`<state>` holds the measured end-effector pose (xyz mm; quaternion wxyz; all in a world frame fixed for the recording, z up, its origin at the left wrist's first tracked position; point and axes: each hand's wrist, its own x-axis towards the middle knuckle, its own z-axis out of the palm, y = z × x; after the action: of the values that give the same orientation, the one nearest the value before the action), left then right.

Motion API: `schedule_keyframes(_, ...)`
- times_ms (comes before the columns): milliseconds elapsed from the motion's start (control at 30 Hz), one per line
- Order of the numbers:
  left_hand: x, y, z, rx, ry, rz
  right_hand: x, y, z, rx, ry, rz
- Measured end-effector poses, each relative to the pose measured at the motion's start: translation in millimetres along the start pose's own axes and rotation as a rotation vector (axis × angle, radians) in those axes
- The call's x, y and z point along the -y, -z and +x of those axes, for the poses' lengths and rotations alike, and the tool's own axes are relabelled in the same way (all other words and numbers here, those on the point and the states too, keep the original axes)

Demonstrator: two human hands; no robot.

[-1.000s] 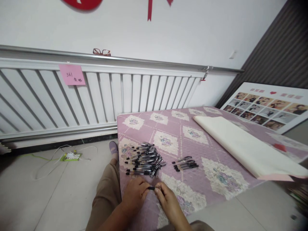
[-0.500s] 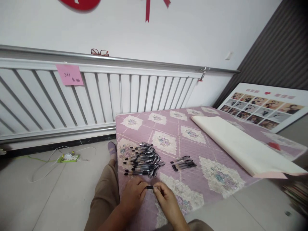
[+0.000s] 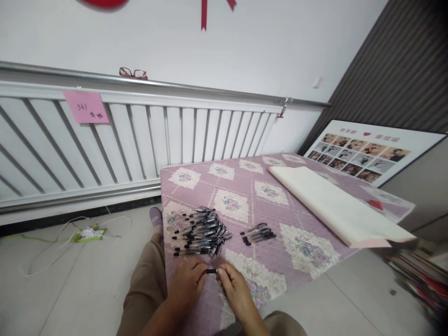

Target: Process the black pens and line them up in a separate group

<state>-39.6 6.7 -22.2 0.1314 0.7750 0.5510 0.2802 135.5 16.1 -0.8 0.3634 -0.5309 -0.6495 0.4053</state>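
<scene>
Between my two hands, just above the near end of the patterned cloth, is a black pen [image 3: 210,271]; only its dark middle shows, and its ends are hidden in my fingers. My left hand [image 3: 187,280] is closed around one end. My right hand [image 3: 234,282] pinches the other end between thumb and fingers. Right beyond my hands lies a loose heap of black pens [image 3: 201,232], mostly pointing left and right. A smaller group of several pens [image 3: 259,234] lies side by side to the right of the heap.
A purple floral cloth [image 3: 199,193] covers the surface. A cream sheet [image 3: 336,205] lies across its right side, near a photo board [image 3: 367,149]. Behind stands a white radiator [image 3: 189,135] with a pink note [image 3: 87,107]. A power strip [image 3: 89,234] with cables is on the floor at left.
The view has turned slightly right, so everything sits further left in the picture. My right fingers have closed a little more around the pen's end; both hands still hold it.
</scene>
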Motion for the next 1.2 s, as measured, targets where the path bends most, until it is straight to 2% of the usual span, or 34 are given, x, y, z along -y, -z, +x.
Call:
schedule_keyframes(400,1.3,-1.6,1.3,-0.021,-0.024,0.002,-1.9,-2.1,0.5,-0.036,-0.009,0.028)
schedule_keyframes(800,-2.8,2.0,0.3,-0.023,0.014,-0.006,-2.3,-2.2,0.6,-0.016,-0.041,0.106)
schedule_keyframes(1200,-4.6,5.8,1.5,0.003,0.024,-0.028,-2.3,-2.3,0.6,0.007,-0.023,0.084)
